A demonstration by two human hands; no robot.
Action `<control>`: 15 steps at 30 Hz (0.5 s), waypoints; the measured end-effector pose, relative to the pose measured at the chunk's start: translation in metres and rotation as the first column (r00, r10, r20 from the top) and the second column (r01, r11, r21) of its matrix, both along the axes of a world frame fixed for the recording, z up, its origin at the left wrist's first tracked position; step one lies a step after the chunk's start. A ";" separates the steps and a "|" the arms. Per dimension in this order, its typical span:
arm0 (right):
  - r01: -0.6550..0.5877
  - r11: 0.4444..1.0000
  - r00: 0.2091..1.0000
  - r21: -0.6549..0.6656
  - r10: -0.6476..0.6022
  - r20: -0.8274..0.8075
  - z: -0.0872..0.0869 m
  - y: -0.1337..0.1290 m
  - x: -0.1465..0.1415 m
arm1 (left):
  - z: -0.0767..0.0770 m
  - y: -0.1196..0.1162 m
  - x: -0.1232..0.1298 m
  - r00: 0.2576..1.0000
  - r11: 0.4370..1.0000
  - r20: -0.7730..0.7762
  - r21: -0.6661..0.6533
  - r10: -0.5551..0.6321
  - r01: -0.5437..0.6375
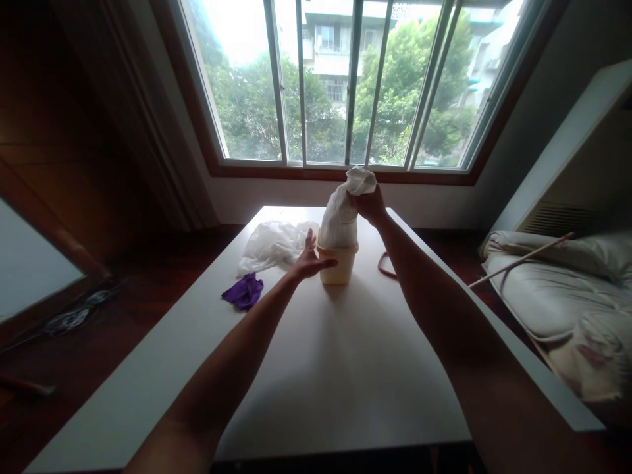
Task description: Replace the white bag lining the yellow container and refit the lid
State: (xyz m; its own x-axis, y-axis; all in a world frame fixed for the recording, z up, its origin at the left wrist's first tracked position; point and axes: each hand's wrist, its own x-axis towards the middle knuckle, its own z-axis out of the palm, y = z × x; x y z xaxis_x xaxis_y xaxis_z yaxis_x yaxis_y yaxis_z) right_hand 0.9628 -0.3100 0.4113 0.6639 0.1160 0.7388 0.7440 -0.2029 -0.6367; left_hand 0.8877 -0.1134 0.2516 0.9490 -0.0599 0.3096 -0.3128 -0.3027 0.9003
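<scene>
A cream plastic bin stands upright near the far end of the white table. My right hand is closed round the gathered upper part of a white plastic bag, whose lower part goes down inside the bin. With thumb and fingers spread apart, my left hand rests against the left side of the bin near its rim. What the bag holds, if anything, is hidden.
Left of the bin lie a crumpled clear plastic bag and a purple cloth. A reddish-brown ring-like piece is partly behind my right forearm. A cushioned seat with a stick stands at the right; windows are beyond the table.
</scene>
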 end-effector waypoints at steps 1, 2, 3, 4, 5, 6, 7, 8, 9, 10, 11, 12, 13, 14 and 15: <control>-0.001 1.000 1.000 0.000 0.001 0.011 0.002 0.000 0.001 | -0.003 -0.002 0.000 1.000 1.000 0.014 0.005 0.004 -0.004; 0.000 1.000 1.000 0.002 0.000 0.020 0.003 -0.001 0.002 | -0.005 -0.005 -0.001 1.000 1.000 0.023 0.006 0.008 -0.008; 0.003 1.000 1.000 0.007 -0.003 0.025 0.005 -0.001 0.004 | -0.007 -0.008 -0.002 1.000 1.000 0.027 -0.001 0.010 -0.010; 0.007 1.000 1.000 0.016 -0.008 0.029 0.006 -0.001 0.005 | -0.009 -0.011 -0.003 1.000 1.000 0.029 -0.017 0.009 -0.009; 0.012 1.000 0.999 0.026 -0.013 0.033 0.008 -0.001 0.007 | -0.010 -0.014 -0.004 0.999 0.999 0.033 -0.036 0.003 -0.002; 0.017 0.999 0.999 0.036 -0.018 0.035 0.009 -0.002 0.009 | -0.010 -0.016 -0.005 0.999 0.999 0.044 -0.051 -0.001 0.003; 0.024 0.999 0.999 0.045 -0.026 0.035 0.011 -0.003 0.011 | -0.011 -0.019 -0.006 0.998 0.998 0.060 -0.058 0.003 0.001; 0.032 0.998 0.999 0.052 -0.033 0.035 0.012 -0.004 0.013 | -0.012 -0.021 -0.007 0.997 0.998 0.079 -0.056 0.011 -0.007; 0.040 0.998 0.998 0.058 -0.042 0.036 0.014 -0.005 0.014 | -0.012 -0.023 -0.008 0.995 0.999 0.098 -0.047 0.023 -0.018; 0.051 0.997 0.998 0.066 -0.053 0.038 0.017 -0.006 0.015 | -0.012 -0.025 -0.008 0.993 0.999 0.110 -0.034 0.035 -0.031; 0.062 0.995 0.997 0.074 -0.065 0.041 0.019 -0.007 0.016 | -0.012 -0.027 -0.009 0.992 0.999 0.119 -0.018 0.047 -0.045; 0.070 0.994 0.996 0.083 -0.074 0.046 0.022 -0.008 0.016 | -0.012 -0.028 -0.009 0.991 0.998 0.122 -0.002 0.055 -0.055; 0.071 0.994 0.996 0.088 -0.076 0.053 0.026 -0.009 0.015 | -0.012 -0.029 -0.010 0.991 0.998 0.122 0.012 0.060 -0.061; 0.068 0.993 0.995 0.093 -0.074 0.060 0.030 -0.011 0.014 | -0.012 -0.030 -0.010 0.991 0.998 0.117 0.021 0.061 -0.064; 0.063 0.993 0.995 0.096 -0.070 0.069 0.033 -0.012 0.014 | -0.012 -0.031 -0.010 0.992 0.997 0.110 0.027 0.063 -0.066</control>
State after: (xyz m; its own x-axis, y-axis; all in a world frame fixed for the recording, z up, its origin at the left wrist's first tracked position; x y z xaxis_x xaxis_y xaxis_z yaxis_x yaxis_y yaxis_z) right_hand 0.9765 -0.3218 0.4447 0.6121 0.0013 0.7908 0.7756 -0.1958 -0.6001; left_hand 0.8775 -0.1440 0.2394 0.9119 -0.0110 0.4102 -0.3875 -0.3525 0.8518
